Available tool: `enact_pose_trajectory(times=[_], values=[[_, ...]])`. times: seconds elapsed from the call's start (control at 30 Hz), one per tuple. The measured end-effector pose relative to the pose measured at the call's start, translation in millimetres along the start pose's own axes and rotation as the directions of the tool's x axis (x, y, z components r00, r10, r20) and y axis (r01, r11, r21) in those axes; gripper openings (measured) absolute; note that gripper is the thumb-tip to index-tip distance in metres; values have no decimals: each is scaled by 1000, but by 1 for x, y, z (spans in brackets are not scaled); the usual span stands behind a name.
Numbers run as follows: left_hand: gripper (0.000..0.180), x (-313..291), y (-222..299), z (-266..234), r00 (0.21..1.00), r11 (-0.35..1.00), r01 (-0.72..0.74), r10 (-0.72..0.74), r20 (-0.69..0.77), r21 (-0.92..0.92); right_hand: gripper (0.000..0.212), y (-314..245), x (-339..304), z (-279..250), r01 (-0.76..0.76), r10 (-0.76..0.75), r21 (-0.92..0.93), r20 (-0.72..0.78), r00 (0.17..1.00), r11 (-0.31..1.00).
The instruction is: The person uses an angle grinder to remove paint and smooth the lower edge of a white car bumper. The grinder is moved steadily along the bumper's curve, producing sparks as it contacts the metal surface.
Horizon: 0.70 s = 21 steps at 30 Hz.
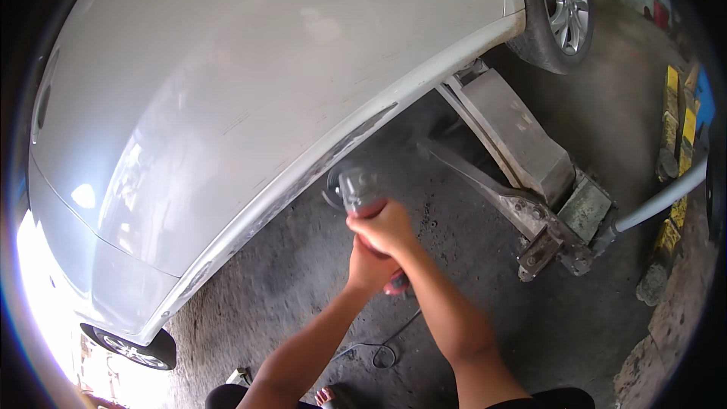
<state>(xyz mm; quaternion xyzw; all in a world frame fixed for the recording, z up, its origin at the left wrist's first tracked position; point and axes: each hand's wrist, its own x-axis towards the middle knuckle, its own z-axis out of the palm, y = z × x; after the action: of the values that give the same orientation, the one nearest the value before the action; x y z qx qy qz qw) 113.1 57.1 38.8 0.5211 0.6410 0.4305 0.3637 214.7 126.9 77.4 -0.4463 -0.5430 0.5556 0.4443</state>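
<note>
Both my hands are wrapped round an angle grinder (360,186) with a grey head and red body, slightly blurred. My right hand (386,227) is closed on the body just behind the head. Lower down, my left hand (368,266) grips the same tool, and its red rear end shows below the fingers. The grinder's round disc or guard faces the lower sill (303,174) of a silver-white car (227,83). Dark, scraped patches run along that sill. Whether the disc touches it, I cannot tell.
A floor jack (515,129) reaches under the car near a wheel (564,11), its pale handle (663,193) slanting right. Yellow-and-black bars (670,235) lie at the right. A cable (385,354) loops on the dark floor (303,273) near my foot (324,395). Another wheel (136,348) is lower left.
</note>
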Motion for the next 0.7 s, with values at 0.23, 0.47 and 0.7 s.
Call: enact_pose_trajectory(times=[0.23, 0.47, 0.7], values=[[86, -107, -10, -75, 982, 942, 186, -171, -74, 278, 38, 39, -74, 77, -99, 78, 211, 106, 991, 973], [77, -132, 2, -103, 957, 938, 284, -264, -125, 198, 41, 32, -90, 115, -227, 208, 158, 131, 969, 961], [85, -153, -12, -134, 939, 859, 342, -305, -157, 380, 47, 40, -110, 154, -275, 247, 282, 129, 960, 919]])
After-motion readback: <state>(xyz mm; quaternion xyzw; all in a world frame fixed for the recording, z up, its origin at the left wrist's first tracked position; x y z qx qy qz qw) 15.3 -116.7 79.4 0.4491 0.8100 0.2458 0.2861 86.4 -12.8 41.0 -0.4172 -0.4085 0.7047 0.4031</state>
